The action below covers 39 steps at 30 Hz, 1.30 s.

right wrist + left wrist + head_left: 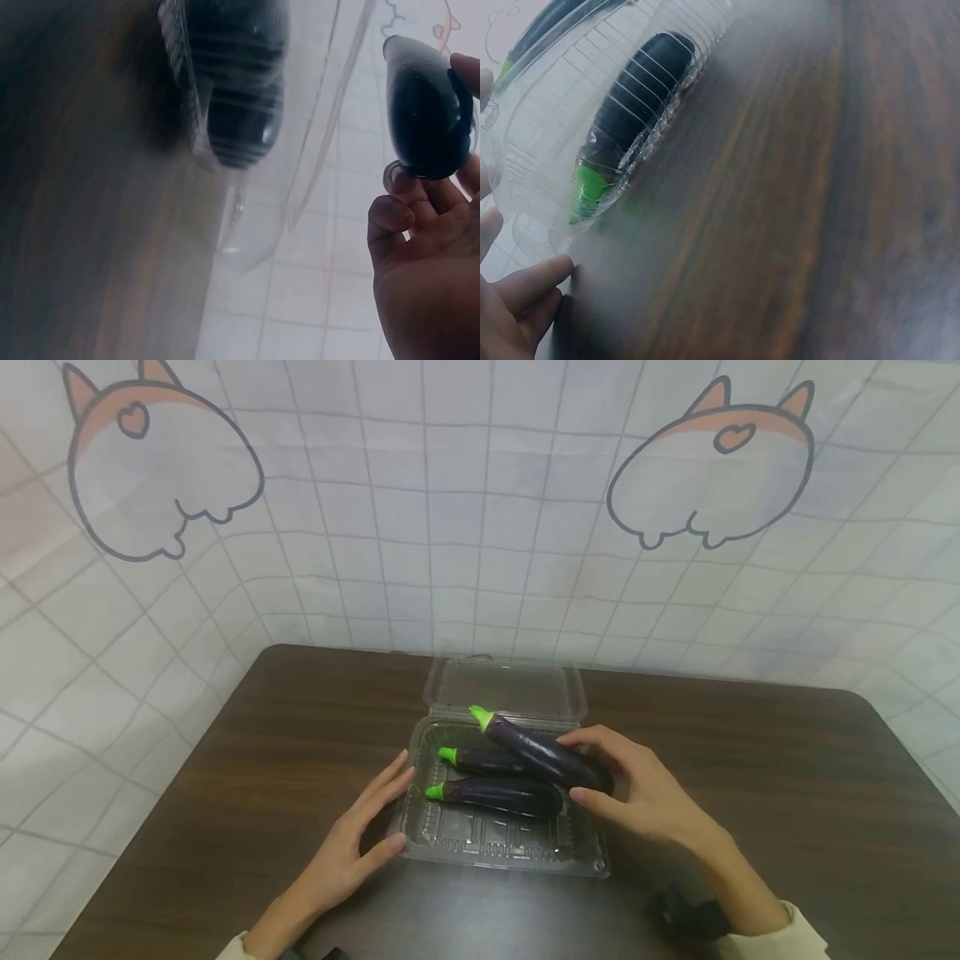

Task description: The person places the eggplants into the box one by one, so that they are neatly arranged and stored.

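Observation:
In the head view my right hand (pixel 651 789) grips the thick end of a dark purple eggplant (pixel 536 750) with a bright green stem, tilted above a clear plastic clamshell container (pixel 592 863). The right wrist view shows that eggplant (pixel 427 112) between fingers and thumb, apart from the container. Two more eggplants lie in the container: a front one (pixel 498 797) and a rear one (pixel 483 761), partly hidden by the held one. At the container's left side, my left hand (pixel 351 843) touches the rim with fairly straight fingers, its thumb at the front corner.
The container's hinged lid (pixel 517 687) stands open toward the back. Beneath is a dark wooden table (pixel 262 777), with a white grid-patterned cloth (pixel 465 527) hanging behind it. A small black object (pixel 690 917) shows under my right wrist.

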Tool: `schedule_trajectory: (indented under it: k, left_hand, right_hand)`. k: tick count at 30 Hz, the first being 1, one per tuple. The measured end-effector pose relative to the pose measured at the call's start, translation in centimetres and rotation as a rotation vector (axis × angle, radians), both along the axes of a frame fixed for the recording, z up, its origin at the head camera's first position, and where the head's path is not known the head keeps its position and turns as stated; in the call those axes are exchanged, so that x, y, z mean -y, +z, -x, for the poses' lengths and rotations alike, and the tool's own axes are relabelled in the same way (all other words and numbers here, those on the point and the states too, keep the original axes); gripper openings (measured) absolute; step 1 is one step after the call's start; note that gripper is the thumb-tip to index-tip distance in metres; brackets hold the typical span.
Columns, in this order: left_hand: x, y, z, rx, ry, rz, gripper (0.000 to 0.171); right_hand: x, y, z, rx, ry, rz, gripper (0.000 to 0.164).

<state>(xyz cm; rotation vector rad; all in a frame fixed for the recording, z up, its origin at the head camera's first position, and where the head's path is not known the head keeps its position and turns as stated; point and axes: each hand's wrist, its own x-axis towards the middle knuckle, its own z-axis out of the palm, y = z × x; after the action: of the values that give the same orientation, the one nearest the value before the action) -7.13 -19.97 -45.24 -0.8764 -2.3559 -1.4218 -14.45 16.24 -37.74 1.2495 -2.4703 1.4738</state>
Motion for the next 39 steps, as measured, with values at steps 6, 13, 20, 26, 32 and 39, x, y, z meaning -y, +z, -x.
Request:
schedule_trajectory:
  k: [6,13,20,26,32,39]
  left_hand:
    - [-0.1,0.0,0.0,0.011,0.006,0.007,0.063]
    - [-0.2,0.0,0.0,0.017,0.011,0.016,0.063]
    - [-0.1,-0.2,-0.1,0.022,0.01,0.013,0.064]
    - [0.0,-0.2,0.0,0.019,0.005,0.013,0.064]
    - [-0.1,-0.2,0.0,0.019,0.0,0.008,0.064]
    - [0.0,-0.2,0.0,0.017,-0.004,-0.001,0.065]
  right_hand:
    - [0.9,-0.5,0.0,-0.012,0.028,-0.056,0.051]
    - [1.8,-1.3,-0.2,-0.007,0.073,-0.127,0.05]
    - [2.4,-1.8,-0.3,-0.077,0.12,-0.159,0.049]
    - [2.8,-1.8,-0.4,-0.144,0.143,-0.167,0.045]
    - [3.0,-2.5,-0.2,-0.157,0.135,-0.199,0.046]
    - [3.4,-2.7,-0.2,-0.25,0.135,-0.23,0.045]
